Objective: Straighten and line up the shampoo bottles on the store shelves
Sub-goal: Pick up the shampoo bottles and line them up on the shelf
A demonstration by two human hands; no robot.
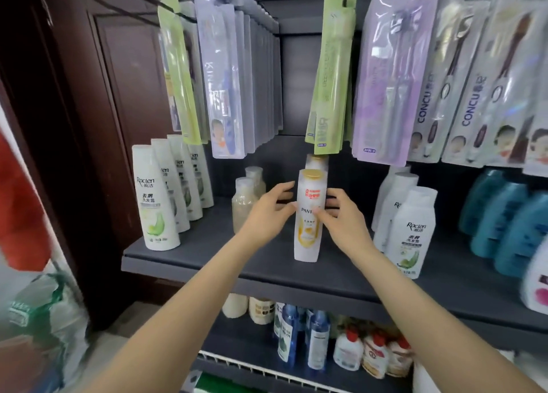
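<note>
A white Pantene shampoo bottle (308, 229) with a gold cap stands upright near the front of the dark shelf (225, 262). My left hand (268, 207) holds its left side, thumb on the label and fingers reaching behind. My right hand (341, 212) holds its right side the same way. A second gold-capped bottle (316, 161) stands right behind it. A row of white Racten bottles (155, 197) runs back along the left. More white Racten bottles (410, 232) stand in a row on the right.
Two pale translucent bottles (244, 203) stand just left of my left hand. Teal bottles (504, 223) fill the far right. Toothbrush packs (329, 75) hang low over the shelf. A lower shelf holds blue and small red-capped bottles (317, 339). A brown wooden panel (98, 96) is at left.
</note>
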